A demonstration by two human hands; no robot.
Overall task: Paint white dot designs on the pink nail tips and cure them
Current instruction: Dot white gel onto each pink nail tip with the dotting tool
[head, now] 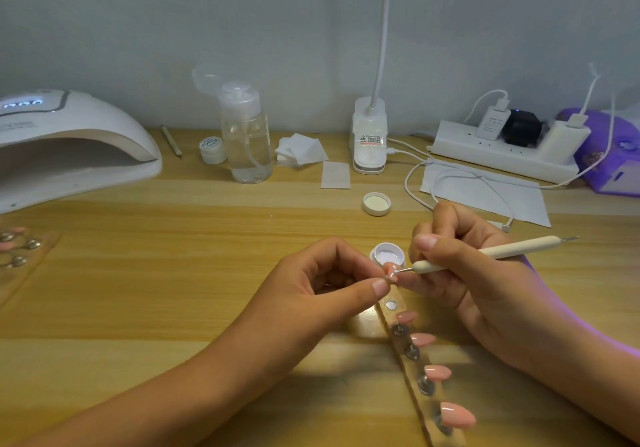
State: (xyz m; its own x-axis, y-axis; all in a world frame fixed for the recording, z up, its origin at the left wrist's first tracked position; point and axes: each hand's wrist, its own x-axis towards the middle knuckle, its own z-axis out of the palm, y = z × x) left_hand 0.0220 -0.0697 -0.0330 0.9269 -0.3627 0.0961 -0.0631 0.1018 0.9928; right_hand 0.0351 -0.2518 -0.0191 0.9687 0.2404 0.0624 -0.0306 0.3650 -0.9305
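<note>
Pink nail tip [390,271] sits pinched in the left hand [322,283], centre frame. The right hand [460,263] grips a cream dotting tool [485,254], its metal point touching the tip, or nearly so. An open pot of white paint [387,251] stands just behind on the tabletop [173,273]. Four more pink tips [423,339] sit on a clear strip [385,318] at lower right; the curing lamp [69,141] is upper left.

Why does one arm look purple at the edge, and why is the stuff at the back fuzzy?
Head view: purple light tints the outer edge of the right arm, probably from the purple thing at the right edge. Head view: the pump bottle at the back looks soft; the left hand pinching a nail tip and the right hand gripping the dotting tool look sharper.
</note>
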